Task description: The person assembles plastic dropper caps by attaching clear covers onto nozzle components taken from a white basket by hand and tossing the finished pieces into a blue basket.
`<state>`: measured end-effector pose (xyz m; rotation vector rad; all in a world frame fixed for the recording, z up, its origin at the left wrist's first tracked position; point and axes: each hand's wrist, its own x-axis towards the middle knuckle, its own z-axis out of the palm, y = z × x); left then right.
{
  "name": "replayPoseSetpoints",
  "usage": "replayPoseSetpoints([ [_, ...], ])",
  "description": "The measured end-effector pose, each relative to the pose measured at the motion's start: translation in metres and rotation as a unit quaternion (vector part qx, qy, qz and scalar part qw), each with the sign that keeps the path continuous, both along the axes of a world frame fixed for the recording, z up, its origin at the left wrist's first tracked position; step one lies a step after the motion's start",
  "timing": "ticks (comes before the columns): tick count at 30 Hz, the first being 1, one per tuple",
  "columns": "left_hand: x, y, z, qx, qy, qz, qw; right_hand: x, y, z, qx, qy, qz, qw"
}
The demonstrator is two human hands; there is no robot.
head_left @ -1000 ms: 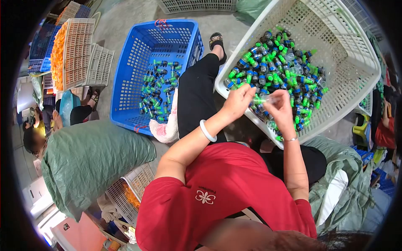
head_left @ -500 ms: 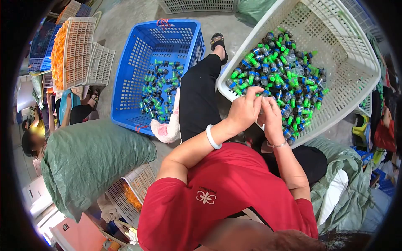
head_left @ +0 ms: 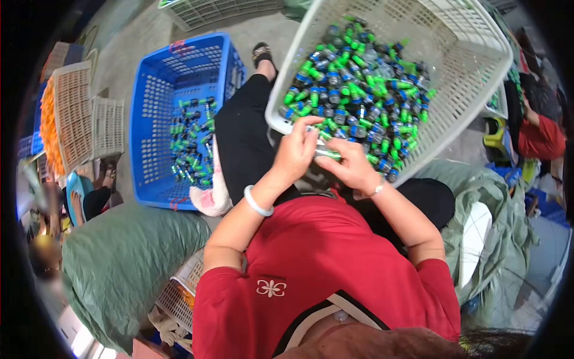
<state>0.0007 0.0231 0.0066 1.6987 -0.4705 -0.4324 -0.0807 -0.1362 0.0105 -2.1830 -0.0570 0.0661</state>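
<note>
My left hand (head_left: 296,149) is closed with fingertips pinched at the near left corner of the white basket (head_left: 451,128). Against it, my right hand (head_left: 353,164) is closed on a small clear-and-green bottle (head_left: 327,153) between thumb and fingers. Part of another small bottle shows at my left fingertips, mostly hidden by them. Beyond both hands, many small bottles (head_left: 359,90) with green tops and blue bands fill the white basket's floor. More of the same kind (head_left: 191,143) lie in the blue basket (head_left: 142,119) to the left.
A stuffed green sack (head_left: 131,257) lies at the lower left. Behind it stand crates (head_left: 75,113) with orange pieces, and a person with a blue basin (head_left: 75,194). Another person in red (head_left: 541,137) is at the far right. Crumpled green sacking (head_left: 502,227) lies at the right.
The view has shifted, so the baskets appear farther left. My hands have come apart slightly from their close clasp, and a clear-and-green bottle now shows between them.
</note>
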Motion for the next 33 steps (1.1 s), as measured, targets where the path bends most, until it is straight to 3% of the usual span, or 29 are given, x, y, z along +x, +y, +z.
replayPoseSetpoints([
  [1,-0.004,0.003,0.002,-0.006,0.004,-0.008,1.0,0.002,0.003,-0.001,0.066,0.068,0.001,0.995],
  [6,0.008,0.028,0.004,0.048,-0.063,0.065,0.995,0.022,0.016,-0.003,0.135,0.138,-0.004,0.981],
  [8,0.031,0.055,-0.007,0.15,-0.14,0.162,0.965,0.045,0.008,0.003,0.043,0.04,0.022,0.998],
  [10,0.054,0.093,-0.007,0.265,-0.179,0.267,0.909,0.065,-0.025,-0.028,-0.148,-0.12,-0.019,0.982],
  [12,0.076,0.136,-0.022,0.403,-0.164,0.343,0.832,0.084,-0.063,-0.041,-0.229,-0.108,-0.128,0.959],
  [13,0.074,0.139,-0.031,0.401,-0.164,0.342,0.834,0.093,-0.082,-0.05,-0.266,-0.116,-0.17,0.942],
  [16,0.07,0.139,-0.034,0.381,-0.417,0.258,0.784,0.122,-0.116,-0.063,-0.345,-0.109,-0.24,0.901],
  [18,0.059,0.087,-0.023,0.266,-0.326,0.147,0.895,0.137,-0.135,-0.073,-0.388,-0.095,-0.265,0.877],
  [20,0.051,0.04,-0.039,0.209,-0.339,0.076,0.914,0.146,-0.158,-0.091,-0.436,0.027,-0.274,0.857],
  [22,0.053,-0.005,-0.05,0.176,-0.333,0.038,0.926,0.148,-0.169,-0.092,-0.459,0.088,-0.272,0.841],
  [25,0.077,-0.058,-0.086,0.212,-0.346,0.048,0.913,0.147,-0.179,-0.077,-0.481,0.167,-0.133,0.85],
  [27,0.089,-0.08,-0.101,0.358,-0.314,0.011,0.879,0.152,-0.184,-0.066,-0.47,0.21,-0.093,0.852],
  [29,0.098,-0.09,-0.11,0.371,-0.299,0.001,0.879,0.155,-0.189,-0.057,-0.438,0.291,-0.017,0.85],
  [32,0.102,-0.09,-0.108,0.404,-0.275,-0.022,0.872,0.154,-0.184,-0.058,-0.434,0.306,-0.043,0.846],
  [33,0.101,-0.084,-0.107,0.364,-0.268,-0.015,0.892,0.155,-0.181,-0.058,-0.432,0.31,-0.053,0.845],
])
